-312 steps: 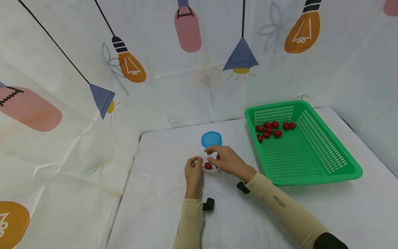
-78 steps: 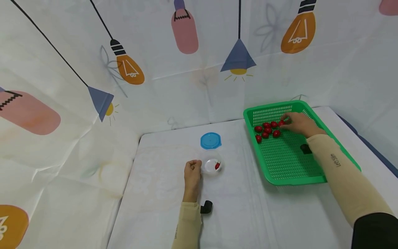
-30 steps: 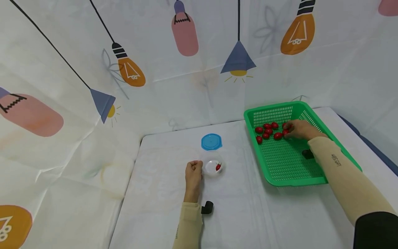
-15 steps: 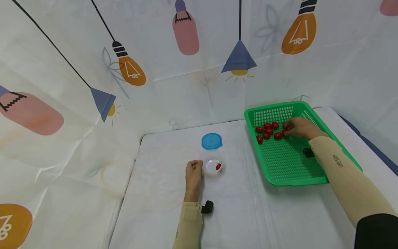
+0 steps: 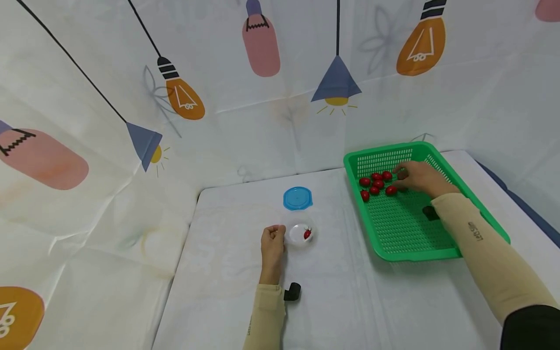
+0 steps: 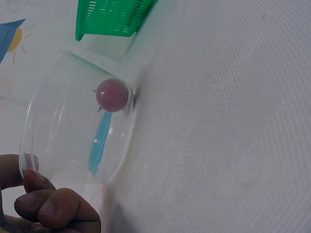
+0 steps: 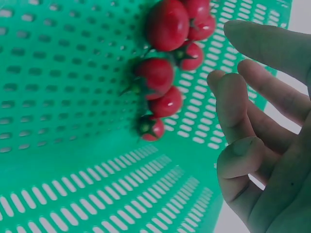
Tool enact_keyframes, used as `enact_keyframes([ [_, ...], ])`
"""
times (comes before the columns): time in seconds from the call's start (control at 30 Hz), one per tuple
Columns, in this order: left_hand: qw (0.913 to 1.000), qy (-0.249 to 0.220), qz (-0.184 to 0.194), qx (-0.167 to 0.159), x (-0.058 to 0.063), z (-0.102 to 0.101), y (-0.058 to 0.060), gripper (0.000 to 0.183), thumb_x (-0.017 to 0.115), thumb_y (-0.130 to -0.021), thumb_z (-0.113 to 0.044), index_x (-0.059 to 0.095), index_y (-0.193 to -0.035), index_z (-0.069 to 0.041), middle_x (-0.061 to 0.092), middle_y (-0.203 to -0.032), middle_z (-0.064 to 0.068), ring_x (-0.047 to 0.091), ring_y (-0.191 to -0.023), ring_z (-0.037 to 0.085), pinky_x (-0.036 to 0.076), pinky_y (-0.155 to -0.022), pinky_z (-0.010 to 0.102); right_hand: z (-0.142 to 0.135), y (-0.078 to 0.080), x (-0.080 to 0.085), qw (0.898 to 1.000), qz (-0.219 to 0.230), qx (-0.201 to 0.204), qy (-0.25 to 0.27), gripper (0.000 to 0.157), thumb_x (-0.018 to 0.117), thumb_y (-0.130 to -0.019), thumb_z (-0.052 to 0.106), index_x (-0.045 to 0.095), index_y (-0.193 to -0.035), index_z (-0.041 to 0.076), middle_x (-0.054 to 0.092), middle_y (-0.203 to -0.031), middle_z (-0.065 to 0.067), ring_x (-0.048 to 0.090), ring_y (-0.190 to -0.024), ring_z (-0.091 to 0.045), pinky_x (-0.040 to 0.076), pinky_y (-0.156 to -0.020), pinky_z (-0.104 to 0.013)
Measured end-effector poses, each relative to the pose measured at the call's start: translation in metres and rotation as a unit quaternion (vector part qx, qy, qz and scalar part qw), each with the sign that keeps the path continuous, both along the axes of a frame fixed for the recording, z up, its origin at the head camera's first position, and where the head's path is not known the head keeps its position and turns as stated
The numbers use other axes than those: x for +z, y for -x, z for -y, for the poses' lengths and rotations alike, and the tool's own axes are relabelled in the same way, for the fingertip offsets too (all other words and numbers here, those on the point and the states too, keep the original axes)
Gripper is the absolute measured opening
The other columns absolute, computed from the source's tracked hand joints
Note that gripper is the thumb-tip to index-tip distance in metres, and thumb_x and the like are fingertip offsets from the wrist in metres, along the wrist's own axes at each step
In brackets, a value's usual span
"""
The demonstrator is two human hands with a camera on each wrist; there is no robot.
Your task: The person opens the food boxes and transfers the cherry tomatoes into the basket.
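My left hand pinches the rim of a clear plastic cup standing on the white cloth. One cherry tomato with a green stem lies inside it, towards the right. Over the green basket, my right hand hovers with loosely bent fingers and thumb apart. Nothing sits between those fingers in the right wrist view, where several cherry tomatoes lie just beyond the fingertips. In the head view the hand covers part of the basket's far right corner.
A blue lid lies on the cloth behind the cup. The basket stands at the right of the table, near the back wall sheet. Black wrist cameras stick out beside the forearms.
Ten seconds ago my right hand was over the cup; it moved into the basket among the tomatoes. In the last half second its fingers spread and drew slightly up and left. My left hand stays put.
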State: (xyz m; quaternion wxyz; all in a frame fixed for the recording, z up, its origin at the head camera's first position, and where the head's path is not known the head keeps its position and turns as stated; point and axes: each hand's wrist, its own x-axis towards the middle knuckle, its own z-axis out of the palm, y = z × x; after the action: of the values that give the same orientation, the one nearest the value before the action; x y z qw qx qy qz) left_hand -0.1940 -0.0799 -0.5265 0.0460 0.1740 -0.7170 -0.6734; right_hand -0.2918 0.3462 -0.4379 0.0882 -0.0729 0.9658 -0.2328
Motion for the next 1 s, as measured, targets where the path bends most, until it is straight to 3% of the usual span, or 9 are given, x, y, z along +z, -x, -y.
enact_keyframes([
  [0.17,1.0000,0.003,0.000,0.002,0.000,0.000,-0.001,0.030,0.065,-0.099,-0.027,0.058,-0.114,-0.002,0.053,-0.079,0.002,0.045,-0.062,0.013,0.040,-0.057,0.024,0.011,-0.003,0.007,1.000,-0.022,0.008,-0.002,0.045,0.071,-0.094,0.021,0.059,-0.130,-0.004,0.063,-0.123,-0.032,0.060,-0.109,-0.047,0.048,-0.086,-0.060],
  [0.5,1.0000,-0.001,0.009,0.001,-0.001,0.001,0.000,0.031,0.065,-0.099,-0.029,0.058,-0.116,-0.003,0.053,-0.081,0.002,0.046,-0.064,0.013,0.041,-0.058,0.024,0.040,-0.013,0.028,0.998,-0.049,0.029,-0.005,0.046,0.071,-0.095,0.028,0.060,-0.132,0.002,0.065,-0.124,-0.025,0.060,-0.113,-0.043,0.048,-0.087,-0.059],
  [0.8,0.9996,0.004,0.027,-0.002,0.001,0.002,0.000,0.031,0.063,-0.100,-0.030,0.057,-0.117,-0.005,0.054,-0.085,0.004,0.048,-0.070,0.016,0.043,-0.062,0.025,0.067,-0.020,0.043,0.996,-0.070,0.054,0.026,0.045,0.072,-0.096,0.029,0.062,-0.132,0.004,0.067,-0.123,-0.022,0.060,-0.114,-0.041,0.048,-0.089,-0.057],
  [0.93,0.9996,0.000,0.029,-0.002,0.002,0.001,-0.001,0.031,0.064,-0.100,-0.030,0.057,-0.118,-0.005,0.054,-0.086,0.004,0.048,-0.071,0.015,0.043,-0.062,0.026,0.078,-0.024,0.048,0.995,-0.066,0.062,0.046,0.044,0.071,-0.097,0.028,0.061,-0.134,0.006,0.066,-0.125,-0.022,0.067,-0.084,-0.029,0.052,-0.078,-0.048],
  [1.0,0.9996,-0.003,0.029,-0.002,0.002,0.001,0.000,0.031,0.064,-0.100,-0.030,0.057,-0.117,-0.005,0.054,-0.085,0.004,0.048,-0.069,0.015,0.042,-0.062,0.026,0.083,-0.027,0.051,0.995,-0.065,0.065,0.051,0.045,0.070,-0.097,0.027,0.060,-0.135,0.006,0.065,-0.127,-0.022,0.067,-0.082,-0.027,0.051,-0.076,-0.045],
])
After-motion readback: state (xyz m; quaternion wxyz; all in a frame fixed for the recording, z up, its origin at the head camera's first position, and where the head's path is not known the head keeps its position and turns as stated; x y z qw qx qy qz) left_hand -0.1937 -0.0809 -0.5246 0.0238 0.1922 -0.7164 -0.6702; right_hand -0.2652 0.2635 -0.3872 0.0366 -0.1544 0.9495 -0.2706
